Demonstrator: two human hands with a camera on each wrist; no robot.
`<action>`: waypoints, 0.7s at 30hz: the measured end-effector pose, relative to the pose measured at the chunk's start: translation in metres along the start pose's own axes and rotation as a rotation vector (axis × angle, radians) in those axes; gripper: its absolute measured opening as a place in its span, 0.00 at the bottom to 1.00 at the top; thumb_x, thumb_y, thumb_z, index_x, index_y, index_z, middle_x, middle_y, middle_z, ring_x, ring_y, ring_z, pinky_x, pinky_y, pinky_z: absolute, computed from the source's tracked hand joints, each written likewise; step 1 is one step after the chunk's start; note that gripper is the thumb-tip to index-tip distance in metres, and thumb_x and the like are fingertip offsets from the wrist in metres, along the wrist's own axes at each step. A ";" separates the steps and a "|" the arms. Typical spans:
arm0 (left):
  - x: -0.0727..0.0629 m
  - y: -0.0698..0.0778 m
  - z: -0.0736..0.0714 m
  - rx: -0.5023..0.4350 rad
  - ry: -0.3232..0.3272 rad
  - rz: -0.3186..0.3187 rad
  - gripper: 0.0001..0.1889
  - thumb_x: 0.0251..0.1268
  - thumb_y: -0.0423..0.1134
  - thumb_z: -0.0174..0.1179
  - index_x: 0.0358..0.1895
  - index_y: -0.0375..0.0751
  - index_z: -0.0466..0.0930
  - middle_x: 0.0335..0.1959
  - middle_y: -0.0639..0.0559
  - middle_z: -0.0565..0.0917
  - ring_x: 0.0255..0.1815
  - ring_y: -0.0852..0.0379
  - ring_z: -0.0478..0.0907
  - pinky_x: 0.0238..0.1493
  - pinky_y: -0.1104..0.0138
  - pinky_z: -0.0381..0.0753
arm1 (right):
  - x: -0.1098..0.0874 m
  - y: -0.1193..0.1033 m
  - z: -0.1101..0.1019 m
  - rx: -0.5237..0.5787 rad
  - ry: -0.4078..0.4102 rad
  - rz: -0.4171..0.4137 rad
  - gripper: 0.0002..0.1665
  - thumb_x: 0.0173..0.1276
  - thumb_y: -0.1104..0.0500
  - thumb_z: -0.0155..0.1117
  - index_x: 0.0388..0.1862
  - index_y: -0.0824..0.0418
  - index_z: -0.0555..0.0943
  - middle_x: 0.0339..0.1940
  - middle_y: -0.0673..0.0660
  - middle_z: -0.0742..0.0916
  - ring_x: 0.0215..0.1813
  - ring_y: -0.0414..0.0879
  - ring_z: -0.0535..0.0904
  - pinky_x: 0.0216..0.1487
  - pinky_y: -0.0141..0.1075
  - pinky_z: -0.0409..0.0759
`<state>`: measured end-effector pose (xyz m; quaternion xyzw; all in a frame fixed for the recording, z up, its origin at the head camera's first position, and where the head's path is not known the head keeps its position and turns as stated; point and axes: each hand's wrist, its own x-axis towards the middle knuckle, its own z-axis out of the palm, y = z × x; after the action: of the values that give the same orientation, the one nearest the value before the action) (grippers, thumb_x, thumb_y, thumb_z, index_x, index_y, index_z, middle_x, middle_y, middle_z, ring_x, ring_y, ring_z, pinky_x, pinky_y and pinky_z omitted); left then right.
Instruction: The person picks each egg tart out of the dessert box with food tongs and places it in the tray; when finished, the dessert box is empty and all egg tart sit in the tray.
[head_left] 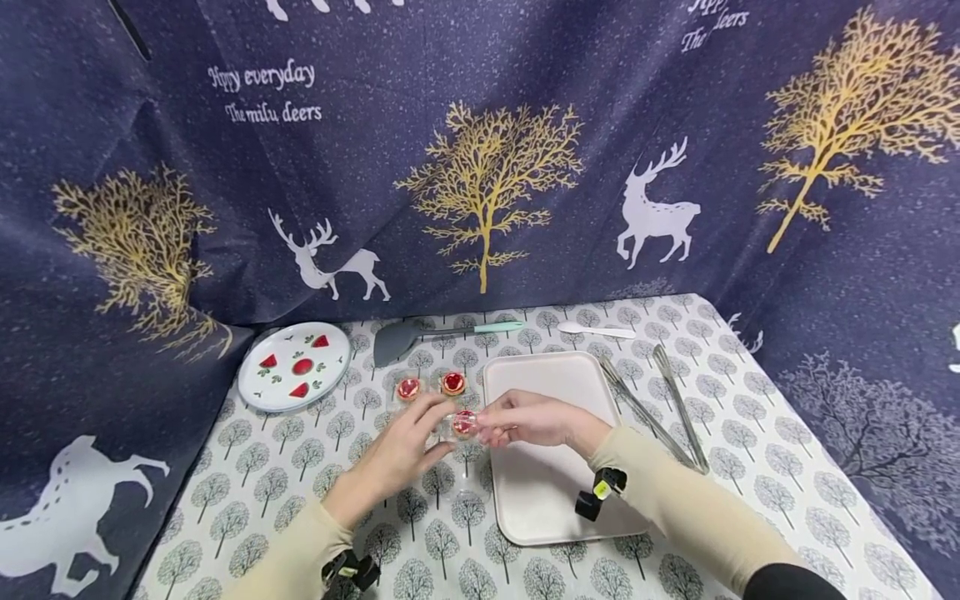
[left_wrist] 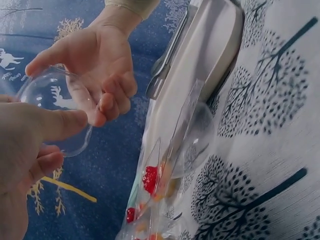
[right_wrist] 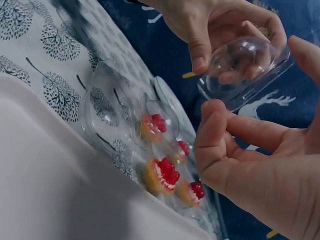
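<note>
Both hands meet over the table's middle, holding a clear plastic dome point(right_wrist: 240, 62) with nothing inside it. My left hand point(head_left: 405, 437) pinches one side, its thumb lying across the plastic in the left wrist view. From the other side, my right hand point(head_left: 534, 418) grips the rim between thumb and curled fingers. Under the hands sits a small red-topped tart point(head_left: 463, 423), seen partly through the plastic. Behind it are two more tarts, a left one point(head_left: 408, 389) and a right one point(head_left: 453, 383), in clear packaging. Another clear plastic shell point(right_wrist: 107, 112) lies on the cloth nearer me.
A pale tray point(head_left: 558, 500) lies right of the tarts, with metal tongs point(head_left: 678, 408) beyond it. A white spoon point(head_left: 596, 331) and a grey spatula point(head_left: 397, 342) with a mint handle lie at the back. The watermelon-patterned plate point(head_left: 330, 346) stands back left.
</note>
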<state>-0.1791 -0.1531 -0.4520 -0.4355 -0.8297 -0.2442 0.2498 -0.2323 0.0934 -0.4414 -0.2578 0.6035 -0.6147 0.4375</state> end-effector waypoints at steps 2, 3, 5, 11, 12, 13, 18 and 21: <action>-0.002 0.003 -0.001 0.010 0.004 -0.014 0.31 0.49 0.39 0.71 0.59 0.36 0.73 0.54 0.46 0.77 0.49 0.54 0.79 0.56 0.64 0.82 | -0.003 -0.001 0.004 -0.056 0.024 -0.024 0.42 0.61 0.42 0.69 0.52 0.81 0.75 0.34 0.50 0.86 0.33 0.38 0.77 0.42 0.28 0.79; -0.004 0.005 -0.001 0.010 0.006 -0.031 0.30 0.50 0.39 0.70 0.59 0.36 0.73 0.54 0.47 0.77 0.48 0.54 0.79 0.57 0.64 0.81 | -0.004 -0.002 0.006 -0.102 0.040 -0.037 0.40 0.61 0.43 0.69 0.52 0.80 0.76 0.35 0.51 0.86 0.34 0.39 0.77 0.42 0.28 0.79; -0.007 0.008 -0.001 -0.012 0.021 -0.072 0.30 0.49 0.39 0.71 0.58 0.35 0.74 0.54 0.47 0.78 0.48 0.54 0.79 0.57 0.64 0.81 | -0.007 -0.003 0.010 -0.201 0.077 -0.059 0.36 0.61 0.45 0.69 0.52 0.76 0.78 0.37 0.54 0.86 0.37 0.41 0.79 0.44 0.30 0.80; -0.017 0.025 -0.004 -0.103 0.026 -0.322 0.33 0.44 0.38 0.75 0.59 0.36 0.75 0.57 0.46 0.79 0.48 0.53 0.81 0.53 0.61 0.83 | -0.015 -0.002 0.023 -0.560 0.173 -0.153 0.32 0.58 0.47 0.72 0.55 0.66 0.80 0.41 0.59 0.86 0.40 0.43 0.80 0.45 0.36 0.83; -0.018 0.029 -0.005 -0.116 0.013 -0.374 0.35 0.44 0.38 0.75 0.60 0.37 0.75 0.57 0.46 0.79 0.49 0.53 0.81 0.54 0.59 0.83 | -0.016 -0.001 0.024 -0.627 0.188 -0.183 0.32 0.57 0.47 0.72 0.55 0.65 0.80 0.40 0.57 0.85 0.39 0.43 0.79 0.43 0.37 0.83; -0.018 0.032 -0.007 -0.136 -0.001 -0.429 0.35 0.43 0.38 0.75 0.61 0.38 0.75 0.58 0.46 0.80 0.48 0.53 0.82 0.54 0.58 0.83 | -0.017 0.000 0.026 -0.684 0.203 -0.210 0.32 0.56 0.47 0.73 0.55 0.64 0.81 0.39 0.55 0.85 0.38 0.42 0.79 0.43 0.36 0.83; -0.021 0.046 -0.012 -0.266 -0.058 -0.611 0.38 0.43 0.36 0.76 0.63 0.39 0.74 0.54 0.48 0.83 0.48 0.54 0.83 0.57 0.57 0.82 | -0.024 0.005 0.032 -0.860 0.248 -0.309 0.38 0.53 0.42 0.74 0.59 0.60 0.79 0.40 0.47 0.83 0.40 0.41 0.78 0.44 0.36 0.82; -0.025 0.048 -0.012 -0.400 -0.099 -0.625 0.41 0.44 0.36 0.76 0.67 0.36 0.69 0.53 0.46 0.83 0.48 0.53 0.84 0.56 0.62 0.82 | -0.030 0.009 0.035 -0.931 0.277 -0.286 0.43 0.52 0.37 0.74 0.62 0.56 0.77 0.44 0.45 0.81 0.42 0.40 0.77 0.44 0.35 0.81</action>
<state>-0.1237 -0.1516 -0.4492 -0.2126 -0.8696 -0.4444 0.0328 -0.1862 0.1023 -0.4389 -0.4217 0.8246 -0.3626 0.1032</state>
